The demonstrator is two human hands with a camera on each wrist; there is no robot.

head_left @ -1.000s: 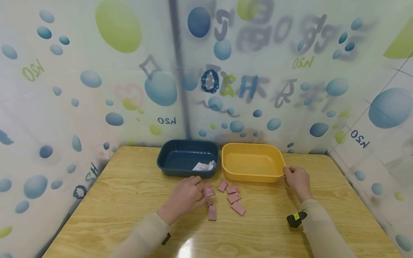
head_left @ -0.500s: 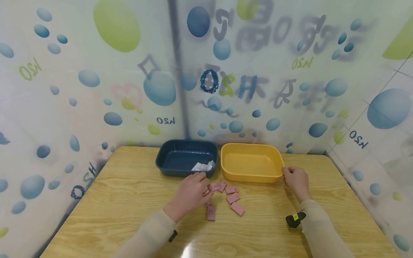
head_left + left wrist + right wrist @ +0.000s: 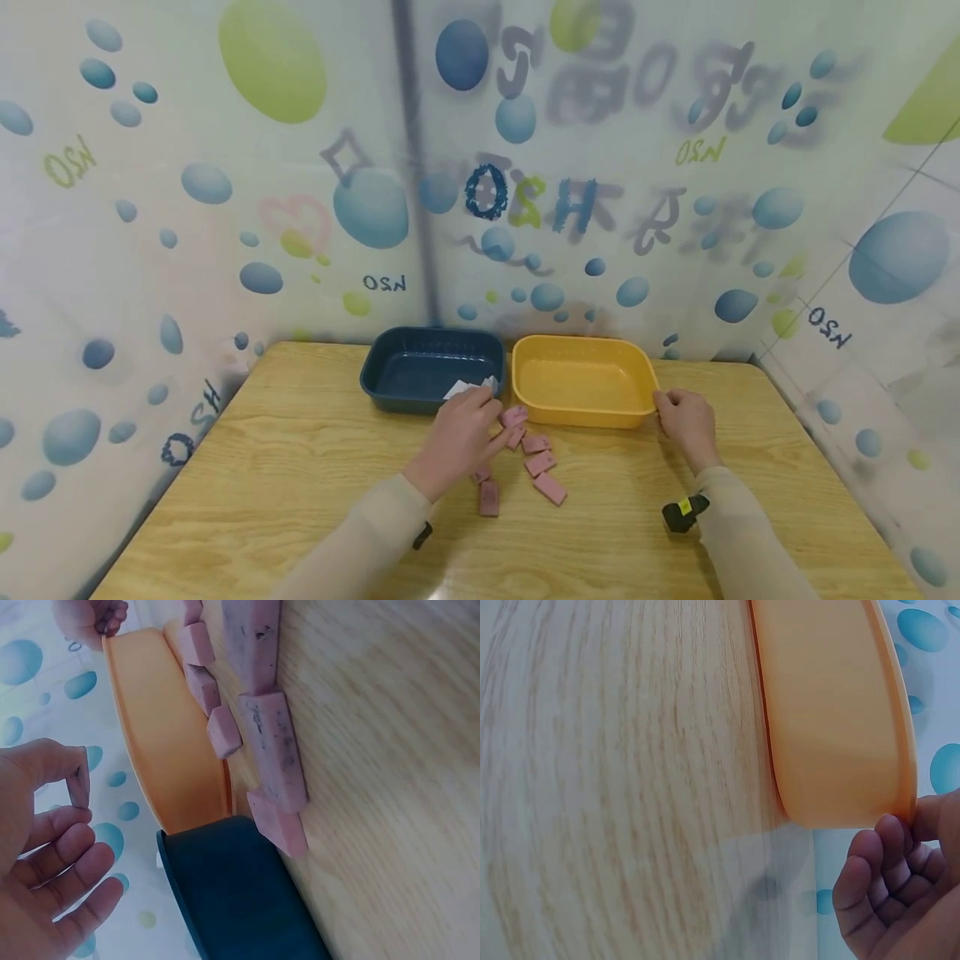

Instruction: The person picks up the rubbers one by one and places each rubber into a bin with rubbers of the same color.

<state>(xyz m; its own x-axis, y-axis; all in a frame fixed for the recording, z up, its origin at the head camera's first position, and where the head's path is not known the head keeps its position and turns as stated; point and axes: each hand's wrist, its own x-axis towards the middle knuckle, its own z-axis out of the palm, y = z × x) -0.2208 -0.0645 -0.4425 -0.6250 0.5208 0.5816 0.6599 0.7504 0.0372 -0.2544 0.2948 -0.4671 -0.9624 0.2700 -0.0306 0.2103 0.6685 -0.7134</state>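
Observation:
My left hand (image 3: 456, 437) is raised over the front right corner of the blue bin (image 3: 378, 392). Between its thumb and fingertips it pinches a pink eraser (image 3: 516, 415), seen edge-on in the left wrist view. Several more smudged pink erasers (image 3: 550, 488) lie on the table beneath and to the right, some partly hidden by that hand. My right hand (image 3: 686, 421) grips the right end of the yellow bin (image 3: 585, 417) at its rim; in the right wrist view the thumb and fingers (image 3: 892, 840) meet at the bin's corner.
White pieces (image 3: 459, 389) lie in the blue bin, partly covered by the left hand. Both bins stand side by side at the back of the wooden table (image 3: 300, 467). Behind them rises a patterned wall (image 3: 315, 208) with blue and green spots.
My left hand has taken an eraser from the left group and carried it up and to the right, toward the gap between the bins. My right hand stays at the yellow bin.

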